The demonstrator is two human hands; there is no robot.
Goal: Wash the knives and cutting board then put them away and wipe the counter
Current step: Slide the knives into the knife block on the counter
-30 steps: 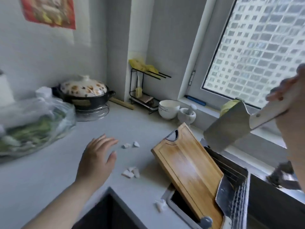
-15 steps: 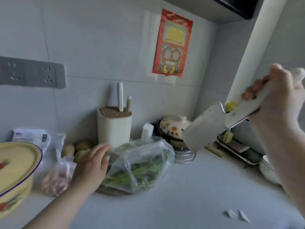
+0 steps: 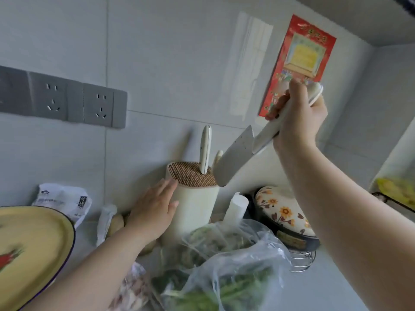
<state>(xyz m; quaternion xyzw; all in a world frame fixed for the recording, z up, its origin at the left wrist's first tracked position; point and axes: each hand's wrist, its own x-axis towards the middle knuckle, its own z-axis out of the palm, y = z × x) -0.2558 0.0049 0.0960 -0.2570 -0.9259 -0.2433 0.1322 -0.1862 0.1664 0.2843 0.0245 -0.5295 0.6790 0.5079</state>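
My right hand (image 3: 298, 115) grips the white handle of a cleaver (image 3: 233, 158). Its broad steel blade points down and left, with its lower corner at the right edge of the knife block's top. The cream knife block (image 3: 195, 205) stands against the wall, with a brown honeycomb top. One white-handled knife (image 3: 205, 149) stands in it, and a second handle (image 3: 217, 157) shows behind the blade. My left hand (image 3: 155, 207) rests flat against the block's left side, fingers straight. The cutting board is out of view.
A clear bag of greens (image 3: 224, 272) lies in front of the block. A flowered clay pot (image 3: 283, 216) on a wire stand sits to the right. A yellow enamel lid (image 3: 29, 250) is at the left, with a white packet (image 3: 62, 198) behind. Wall sockets (image 3: 67, 102) are at upper left.
The view swung left from the sink and cutting board to the knife block. My right hand carried the cleaver over to the block's top. My left hand moved onto the block's side.
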